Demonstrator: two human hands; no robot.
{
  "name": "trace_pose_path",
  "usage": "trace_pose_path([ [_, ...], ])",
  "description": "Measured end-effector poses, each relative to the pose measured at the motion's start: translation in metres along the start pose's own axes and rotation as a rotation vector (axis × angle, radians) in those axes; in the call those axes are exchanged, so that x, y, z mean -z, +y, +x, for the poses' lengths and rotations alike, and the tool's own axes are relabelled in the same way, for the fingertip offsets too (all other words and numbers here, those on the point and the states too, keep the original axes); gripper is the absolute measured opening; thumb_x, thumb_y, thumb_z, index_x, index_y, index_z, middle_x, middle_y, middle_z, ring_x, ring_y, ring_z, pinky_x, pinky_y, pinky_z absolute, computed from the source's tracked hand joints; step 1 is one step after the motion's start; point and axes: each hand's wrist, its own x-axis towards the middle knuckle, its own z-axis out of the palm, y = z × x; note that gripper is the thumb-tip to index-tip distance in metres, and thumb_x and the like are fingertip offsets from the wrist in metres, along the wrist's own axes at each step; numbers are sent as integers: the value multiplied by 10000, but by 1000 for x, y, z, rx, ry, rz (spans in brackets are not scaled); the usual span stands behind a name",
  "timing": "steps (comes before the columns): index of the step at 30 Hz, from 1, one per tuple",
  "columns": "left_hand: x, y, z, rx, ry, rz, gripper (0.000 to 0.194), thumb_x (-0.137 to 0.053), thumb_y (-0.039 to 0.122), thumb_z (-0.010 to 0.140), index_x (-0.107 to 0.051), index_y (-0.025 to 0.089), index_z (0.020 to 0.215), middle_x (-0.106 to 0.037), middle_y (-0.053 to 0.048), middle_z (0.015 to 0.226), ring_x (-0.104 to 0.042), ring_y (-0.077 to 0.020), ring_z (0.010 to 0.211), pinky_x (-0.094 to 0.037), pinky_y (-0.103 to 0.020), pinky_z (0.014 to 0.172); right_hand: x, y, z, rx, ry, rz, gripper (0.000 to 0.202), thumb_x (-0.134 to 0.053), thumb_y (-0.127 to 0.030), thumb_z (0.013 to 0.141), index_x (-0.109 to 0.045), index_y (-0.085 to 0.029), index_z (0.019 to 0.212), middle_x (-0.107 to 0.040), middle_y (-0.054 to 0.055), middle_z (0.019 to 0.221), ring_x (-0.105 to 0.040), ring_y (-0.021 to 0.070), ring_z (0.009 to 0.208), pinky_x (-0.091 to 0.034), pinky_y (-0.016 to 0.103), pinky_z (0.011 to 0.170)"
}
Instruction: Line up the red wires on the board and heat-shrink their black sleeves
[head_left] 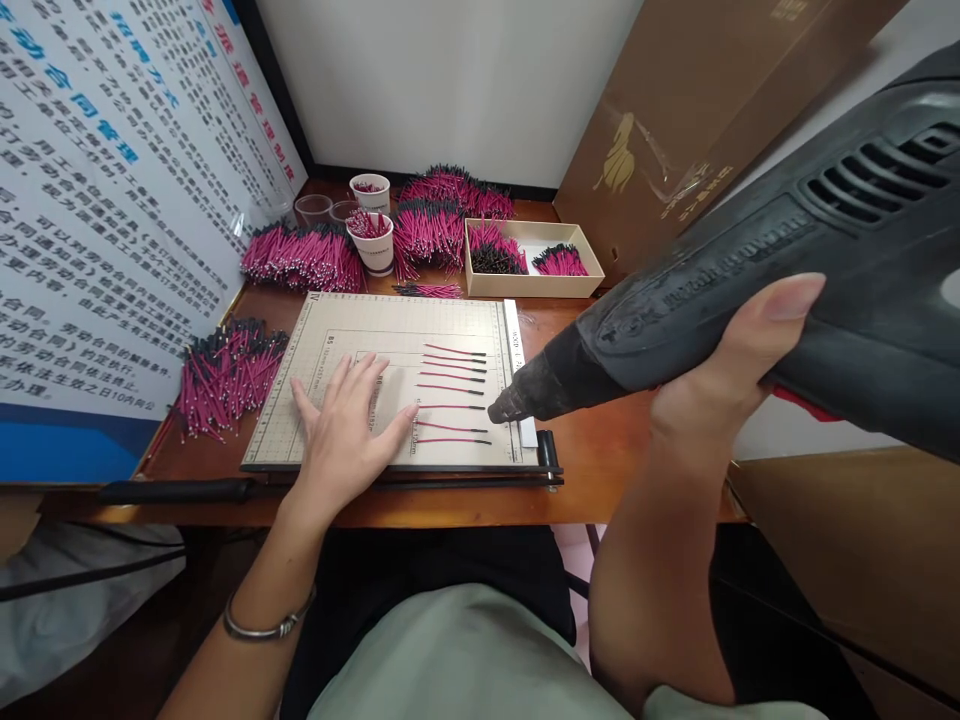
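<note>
Right hand (721,372) around tapered heat gun (739,265)

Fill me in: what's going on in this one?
A person grips a black gun-shaped tool in the right hand, its tapered nozzle pointing toward the black ends of a row of red wires. The wires lie spaced apart on a paper cutter. The left hand is spread palm-down over the cutter beside them, holding nothing. Similar wires are heaped around the back and left, with more in paper cups and a shallow box.
</note>
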Motion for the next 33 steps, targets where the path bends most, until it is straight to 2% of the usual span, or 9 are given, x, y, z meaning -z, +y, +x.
trace_pose_path([
  [5, -4, 9, 10, 30, -11, 46, 568, -553, 492, 960, -574, 213, 1454, -490, -181, 1623, -345, -443, 1570, 31, -819, 1233, -3, 9, 3, 9, -1, 32, 700, -511, -766, 908, -664, -237, 1340, -540, -22, 1525, -281, 220, 1621, -93, 431, 1406],
  [9, -7, 10, 9, 22, -22, 38, 549, -577, 477, 955, -578, 228, 1444, -504, -175, 1613, -374, -443, 1556, 13, -828, 1229, 0, 12, 1, -57, 62, 20, 758, -577, -802, 848, -689, -193, 1284, -520, 26, 1539, -306, 268, 1605, -98, 458, 1404],
  [14, -7, 9, 12, 24, -8, 16, 539, -554, 486, 947, -581, 242, 1427, -519, -176, 1603, -383, -431, 1554, 20, -816, 1238, 1, 19, 1, -69, 54, 30, 651, -505, -693, 932, -683, -202, 1320, -570, 26, 1454, -337, 255, 1593, -130, 472, 1393],
  [17, -7, 12, 17, 23, 0, 11, 549, -549, 502, 951, -584, 243, 1434, -513, -172, 1608, -380, -435, 1555, 29, -813, 1239, -1, 21, 2, -40, 47, -13, 594, -432, -631, 982, -675, -225, 1341, -595, 14, 1400, -296, 253, 1616, -43, 541, 1376],
  [19, -7, 13, 18, 21, -11, 31, 565, -569, 499, 942, -582, 237, 1443, -500, -176, 1617, -368, -442, 1560, 26, -818, 1236, -1, 21, 2, -35, 39, -50, 599, -460, -680, 969, -694, -238, 1298, -580, 2, 1435, -252, 249, 1634, 17, 535, 1370],
  [22, -7, 13, 17, 19, -38, 54, 579, -600, 486, 926, -576, 236, 1448, -489, -181, 1623, -363, -442, 1562, 17, -821, 1234, 0, 20, 2, -5, 13, -8, 673, -484, -766, 930, -683, -236, 1292, -544, 13, 1500, -279, 238, 1624, -35, 500, 1387],
  [25, -5, 13, 16, 26, -51, 65, 577, -588, 494, 932, -568, 247, 1453, -483, -172, 1630, -359, -423, 1569, 1, -804, 1248, 1, 20, 2, 2, 40, -31, 618, -452, -710, 961, -676, -236, 1289, -530, -2, 1508, -253, 220, 1634, -40, 490, 1389],
  [31, 0, 19, 10, -45, -2, 25, 492, -436, 415, 1007, -611, 223, 1426, -517, -155, 1609, -399, -396, 1554, -1, -801, 1251, -2, 22, 4, -50, 39, -10, 660, -474, -783, 899, -711, -226, 1164, -545, 33, 1505, -308, 266, 1606, -83, 505, 1389],
  [33, 0, 21, 7, -102, -33, 29, 485, -373, 363, 1034, -611, 249, 1441, -518, -126, 1613, -398, -375, 1559, 26, -806, 1244, -2, 22, 4, -92, 64, -22, 673, -504, -800, 882, -712, -213, 1135, -543, 46, 1504, -279, 273, 1617, -52, 504, 1393],
])
